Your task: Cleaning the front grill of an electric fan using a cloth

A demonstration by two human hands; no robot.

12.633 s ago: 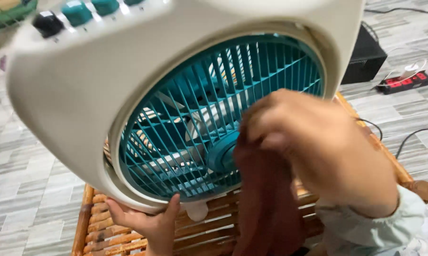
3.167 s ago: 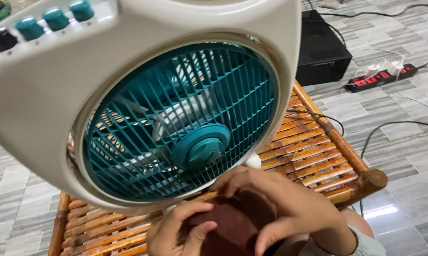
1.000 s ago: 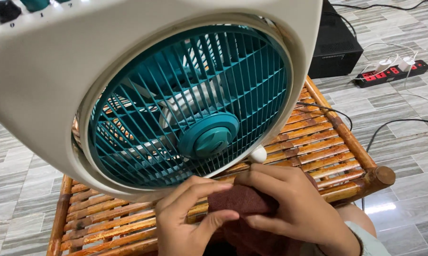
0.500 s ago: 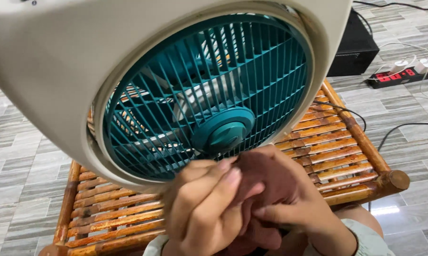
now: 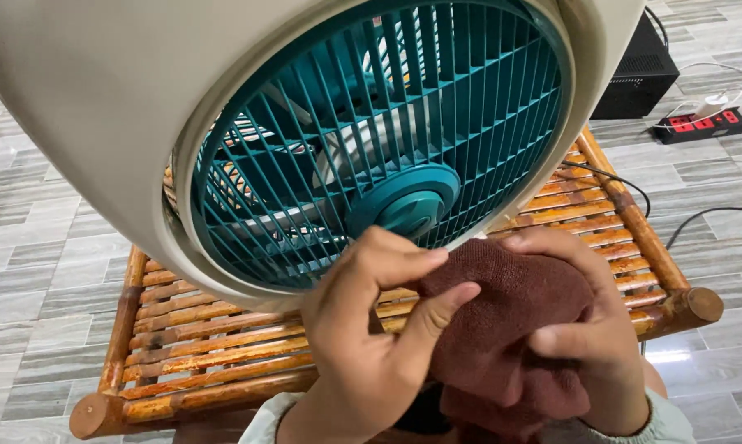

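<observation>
A cream box fan [image 5: 99, 123] with a teal grille [image 5: 387, 123] and a teal hub [image 5: 408, 210] leans over a bamboo slatted table [image 5: 198, 353]. Just below the grille, both of my hands hold a dark reddish-brown cloth [image 5: 510, 321]. My left hand [image 5: 371, 337] pinches the cloth's left edge between thumb and fingers. My right hand [image 5: 589, 337] wraps around its right side, fingers over the top. The cloth sits bunched close to the hub without clearly touching the grille.
A black box [image 5: 638, 70] stands on the grey tiled floor [image 5: 25, 247] at the upper right. Beside it lies a power strip [image 5: 700, 123] with plugs and cables [image 5: 691, 218] trailing across the tiles. The table's corner post [image 5: 704, 304] sticks out at right.
Both hands have raised the cloth from the table's edge up toward the fan's hub and spread it wider. The fan fills more of the view, and its knobs have left the frame.
</observation>
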